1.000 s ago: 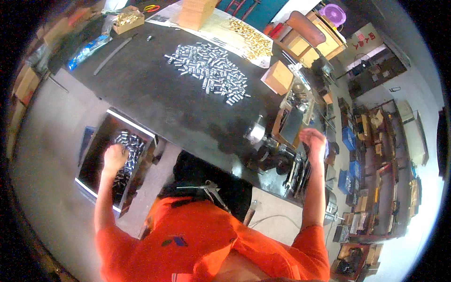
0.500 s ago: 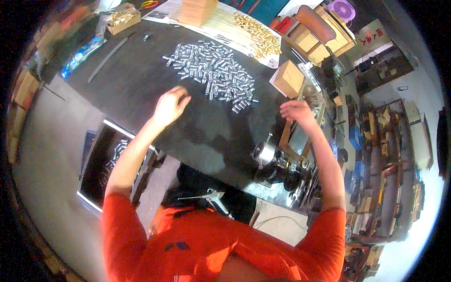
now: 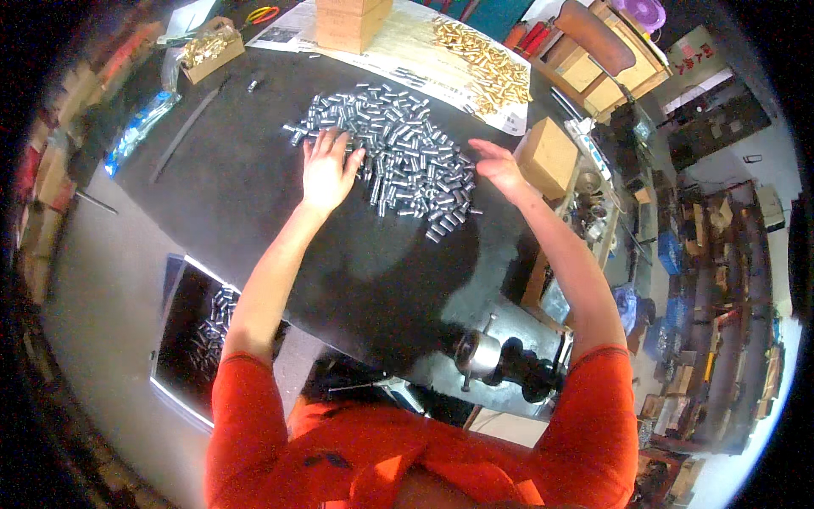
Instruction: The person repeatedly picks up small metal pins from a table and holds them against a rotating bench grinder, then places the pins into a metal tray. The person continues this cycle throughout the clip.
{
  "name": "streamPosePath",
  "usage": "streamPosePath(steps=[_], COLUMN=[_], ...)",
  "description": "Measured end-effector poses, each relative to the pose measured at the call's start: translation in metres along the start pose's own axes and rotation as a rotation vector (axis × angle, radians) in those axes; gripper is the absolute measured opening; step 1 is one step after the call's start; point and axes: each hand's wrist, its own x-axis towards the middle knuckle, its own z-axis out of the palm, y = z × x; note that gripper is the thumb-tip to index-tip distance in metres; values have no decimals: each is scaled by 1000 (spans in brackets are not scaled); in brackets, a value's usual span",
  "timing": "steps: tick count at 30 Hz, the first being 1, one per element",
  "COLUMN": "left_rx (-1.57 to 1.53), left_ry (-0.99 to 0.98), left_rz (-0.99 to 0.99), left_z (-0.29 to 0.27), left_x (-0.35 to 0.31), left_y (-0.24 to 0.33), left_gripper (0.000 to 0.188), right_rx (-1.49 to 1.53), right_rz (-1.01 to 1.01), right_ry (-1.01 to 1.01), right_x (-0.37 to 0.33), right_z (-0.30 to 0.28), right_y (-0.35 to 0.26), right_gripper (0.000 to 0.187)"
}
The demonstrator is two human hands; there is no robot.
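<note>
A wide heap of small silver metal cylinders (image 3: 411, 157) lies on the dark worktop (image 3: 229, 195). At its left edge is my left hand (image 3: 329, 174), palm down with fingers spread, the fingertips touching the outermost cylinders. On the opposite side, my right hand (image 3: 498, 168) is held with its fingers stretched toward the heap, just off its right edge. Nothing shows in either hand. Beyond the heap, many brass-coloured pieces (image 3: 487, 72) are spread on printed paper (image 3: 398, 47).
A light brown block (image 3: 547, 157) stands right of my right hand, another (image 3: 352, 25) at the back. A metal clamping fixture (image 3: 479, 352) sits at the near right. Lower left is a tray (image 3: 174, 339) with more cylinders. A carton (image 3: 216, 64) of brass pieces stands far left.
Both hands have moved forward to the heap. My left hand has spread its fingers against the left edge; my right hand has moved inward toward the right edge. The view has shifted slightly.
</note>
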Motion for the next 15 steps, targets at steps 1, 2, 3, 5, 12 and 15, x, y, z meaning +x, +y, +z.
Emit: streamPosePath(steps=[1,2,3,5,12,15], left_rx=[19,86,141,266,100,31], left_ry=[-1,-14,-9,35,-2,-36], left_rz=[-28,-33,-42,43,16,-14], left_z=[6,10,12,15,11,7], left_x=[3,2,4,3,0,-6], left_y=[-1,1,11,31,52,65], left_gripper=[45,48,50,48,46,44], right_rx=[8,97,-7,-217,-433,-504], right_rz=[-1,24,-28,-129,-161,-343], right_ry=[16,5,17,38,190,260], right_x=[9,12,20,36,22,12], right_z=[6,18,18,22,54,57], right_y=[6,-7,1,11,-8,-3], right_gripper=[53,55,56,57,55,51])
